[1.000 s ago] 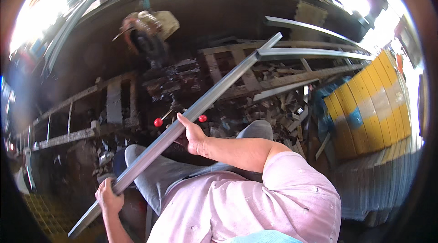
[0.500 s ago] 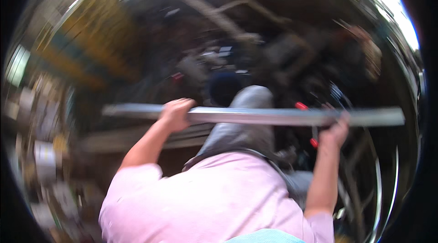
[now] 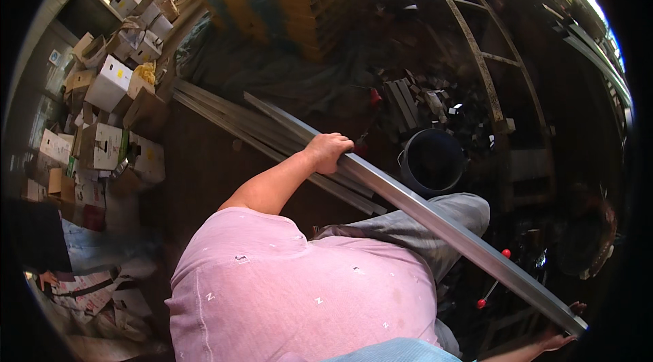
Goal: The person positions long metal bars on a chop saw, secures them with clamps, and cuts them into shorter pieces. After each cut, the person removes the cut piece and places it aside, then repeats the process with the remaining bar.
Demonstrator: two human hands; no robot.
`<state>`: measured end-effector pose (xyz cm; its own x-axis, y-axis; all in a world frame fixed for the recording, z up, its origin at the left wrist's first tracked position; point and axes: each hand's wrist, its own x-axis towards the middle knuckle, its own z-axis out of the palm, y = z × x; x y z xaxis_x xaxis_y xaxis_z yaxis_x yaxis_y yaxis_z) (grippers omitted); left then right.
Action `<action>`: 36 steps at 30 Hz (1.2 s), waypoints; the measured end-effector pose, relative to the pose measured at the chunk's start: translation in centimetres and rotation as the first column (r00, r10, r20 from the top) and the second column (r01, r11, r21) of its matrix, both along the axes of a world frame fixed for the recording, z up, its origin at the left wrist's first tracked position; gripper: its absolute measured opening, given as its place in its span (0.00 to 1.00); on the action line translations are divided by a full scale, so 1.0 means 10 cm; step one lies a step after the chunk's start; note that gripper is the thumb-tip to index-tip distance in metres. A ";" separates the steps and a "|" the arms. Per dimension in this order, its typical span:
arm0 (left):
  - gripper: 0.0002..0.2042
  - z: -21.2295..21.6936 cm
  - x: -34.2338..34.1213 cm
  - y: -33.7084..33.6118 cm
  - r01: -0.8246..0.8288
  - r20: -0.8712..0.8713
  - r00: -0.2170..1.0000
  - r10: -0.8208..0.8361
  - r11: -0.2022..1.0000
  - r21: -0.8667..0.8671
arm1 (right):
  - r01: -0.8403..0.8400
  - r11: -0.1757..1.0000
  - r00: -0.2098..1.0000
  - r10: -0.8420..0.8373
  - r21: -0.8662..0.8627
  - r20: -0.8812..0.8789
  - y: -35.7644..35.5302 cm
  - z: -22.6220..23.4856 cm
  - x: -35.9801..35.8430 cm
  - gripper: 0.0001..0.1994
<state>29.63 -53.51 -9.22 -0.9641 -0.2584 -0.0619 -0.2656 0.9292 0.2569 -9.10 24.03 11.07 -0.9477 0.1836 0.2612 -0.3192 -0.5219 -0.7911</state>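
Observation:
A long silver metal bar (image 3: 422, 209) slants across my front from upper left to lower right, above my bent leg. My left hand (image 3: 330, 152) is wrapped over its upper part, fingers closed. At the bar's lower right end my right hand (image 3: 559, 340) grips it from below, fingers showing on both sides; shadow hides part of the hand. A handle with red ball ends (image 3: 481, 303) shows under the bar, nearer its right end. Several more metal bars (image 3: 224, 119) lie on the floor beyond my left arm.
A black bucket (image 3: 433, 160) stands before my knee, beside scattered metal offcuts (image 3: 435, 100). A ladder-like frame (image 3: 476, 49) lies to the right. Yellow stacked crates (image 3: 299, 2) stand ahead; cardboard boxes (image 3: 109, 83) pile up at left, where a person's hand (image 3: 47, 279) shows.
The bar has swung from level to slanting, its right end now lower and nearer me. My right hand has shifted out to that end. The whole view has turned and is sharper.

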 end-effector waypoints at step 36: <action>0.25 0.90 -0.66 0.94 0.126 -0.153 0.983 -0.103 0.980 0.151 | -0.831 0.522 0.270 0.679 -0.191 0.682 -4.30 -0.89 2.08 0.27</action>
<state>23.08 -44.06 -0.21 -0.9885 -0.1436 0.0482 -0.1090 0.8951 0.4323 11.68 -19.00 2.16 -0.5359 -0.6825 -0.4970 0.7319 -0.0821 -0.6765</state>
